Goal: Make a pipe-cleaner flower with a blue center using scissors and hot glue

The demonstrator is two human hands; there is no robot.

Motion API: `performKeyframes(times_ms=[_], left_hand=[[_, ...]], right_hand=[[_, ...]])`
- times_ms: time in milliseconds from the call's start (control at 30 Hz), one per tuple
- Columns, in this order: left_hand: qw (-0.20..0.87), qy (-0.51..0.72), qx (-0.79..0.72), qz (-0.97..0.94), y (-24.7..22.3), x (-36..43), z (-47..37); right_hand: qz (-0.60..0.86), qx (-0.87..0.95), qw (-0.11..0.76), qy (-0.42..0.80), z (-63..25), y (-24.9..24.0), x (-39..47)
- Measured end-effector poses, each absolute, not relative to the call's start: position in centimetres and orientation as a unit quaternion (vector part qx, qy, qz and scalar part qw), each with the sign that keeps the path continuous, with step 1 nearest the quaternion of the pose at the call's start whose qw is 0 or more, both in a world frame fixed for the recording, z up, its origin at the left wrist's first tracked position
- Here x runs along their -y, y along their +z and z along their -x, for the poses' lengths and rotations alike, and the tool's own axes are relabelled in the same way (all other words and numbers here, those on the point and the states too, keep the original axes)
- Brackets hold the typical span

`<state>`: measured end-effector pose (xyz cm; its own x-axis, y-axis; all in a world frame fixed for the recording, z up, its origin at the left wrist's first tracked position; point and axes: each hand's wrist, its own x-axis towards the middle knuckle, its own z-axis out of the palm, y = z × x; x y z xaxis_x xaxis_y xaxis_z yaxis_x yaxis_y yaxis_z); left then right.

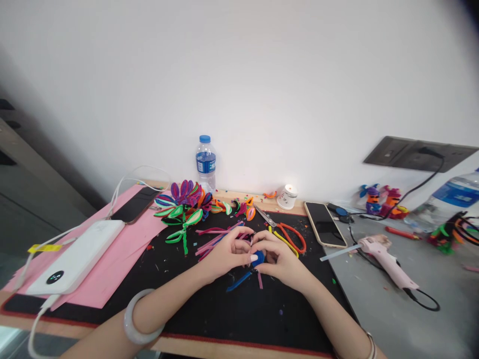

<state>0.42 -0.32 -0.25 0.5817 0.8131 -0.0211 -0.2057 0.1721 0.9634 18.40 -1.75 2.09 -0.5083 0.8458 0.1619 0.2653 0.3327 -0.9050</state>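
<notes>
My left hand [234,249] and my right hand [275,254] meet over the black mat [239,319], their fingers closed around a small coiled blue piece [258,258]. A blue strip [238,282] lies just below them, beside a short pink strip [260,280]. Pink and purple fuzzy strips [209,244] are on the mat behind my left hand. Scissors with orange and yellow handles [294,238] lie open behind my right hand. My fingers hide part of the blue piece.
Left of the mat's middle is a colourful fuzzy flower [183,209], near a water bottle [205,162]. A power bank [78,257] and phone [136,204] rest on pink sheets [123,259]. At right are another phone [325,224], a pink glue gun [389,262] and a paper cup [287,197].
</notes>
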Motion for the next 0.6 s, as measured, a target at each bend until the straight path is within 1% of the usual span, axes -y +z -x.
performKeyframes(times_ms=[167,333,600], left_hand=[[0.724,0.358,-0.292,-0.513,0.1,0.5,-0.5],[0.724,0.390,-0.307,-0.479,0.4,0.4,-0.5],[0.715,0.441,-0.310,-0.445,0.0,0.1,-0.4]], right_hand=[[0.382,0.749,0.326,0.432,-18.2,2.0,1.8],[0.419,0.716,0.359,0.427,-18.1,1.5,1.6],[0.417,0.655,0.381,0.501,-18.0,1.0,1.6]])
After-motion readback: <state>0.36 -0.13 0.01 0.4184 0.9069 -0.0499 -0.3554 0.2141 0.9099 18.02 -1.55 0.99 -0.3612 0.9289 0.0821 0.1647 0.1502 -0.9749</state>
